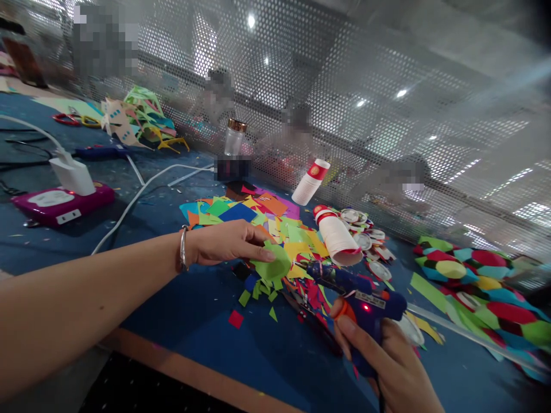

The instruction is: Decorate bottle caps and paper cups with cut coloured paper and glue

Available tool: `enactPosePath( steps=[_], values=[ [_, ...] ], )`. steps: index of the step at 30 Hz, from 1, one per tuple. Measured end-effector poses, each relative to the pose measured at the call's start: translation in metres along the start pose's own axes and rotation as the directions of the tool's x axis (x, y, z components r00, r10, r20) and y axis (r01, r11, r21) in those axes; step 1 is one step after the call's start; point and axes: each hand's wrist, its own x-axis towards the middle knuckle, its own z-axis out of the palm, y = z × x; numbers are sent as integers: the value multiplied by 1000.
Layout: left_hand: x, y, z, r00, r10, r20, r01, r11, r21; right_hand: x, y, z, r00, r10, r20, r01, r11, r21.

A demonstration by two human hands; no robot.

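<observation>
A rounded light-green paper piece (275,264) is pinched by the left hand (243,244) while a blue plastic glue gun (344,281) is gripped by the right hand (383,355).

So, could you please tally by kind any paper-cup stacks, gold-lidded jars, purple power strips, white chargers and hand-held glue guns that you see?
Paper-cup stacks: 2
Gold-lidded jar: 1
Purple power strip: 1
White charger: 1
Glue gun in the right hand: 1
Total: 6

A lidded jar (235,140) stands near perforated mesh (275,86)
</observation>
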Motion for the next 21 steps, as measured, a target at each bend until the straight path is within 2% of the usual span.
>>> enactPosePath(
  steps=[3, 7, 10, 14, 18, 21],
  values=[
    [-1, 2, 0, 1000, -10, -2, 10, 999, 35, -1, -3, 1, 1000, 13, 12, -12, 996, -92],
    [-2, 3, 1, 1000, -27, 16, 26, 998, 61, 0, -5, 3, 996, -83, 41, 87, 988, -127],
    [-1, 2, 1, 999, -15, 36, 13, 998, 64, 2, -4, 3, 994, -98, 45, 104, 985, -137],
    [0, 3, 1, 999, 13, -41, -10, 997, 70, 3, -1, 0, 991, -107, 80, 120, 978, -172],
    [-2, 9, -1, 991, -16, -132, 1, 993, -116, 3, 0, -2, 993, -90, 76, 102, 979, -179],
    [-6, 13, -1, 997, -37, -73, 21, 976, -216, 3, -1, -1, 994, -97, 50, 105, 979, -176]
  ],
)
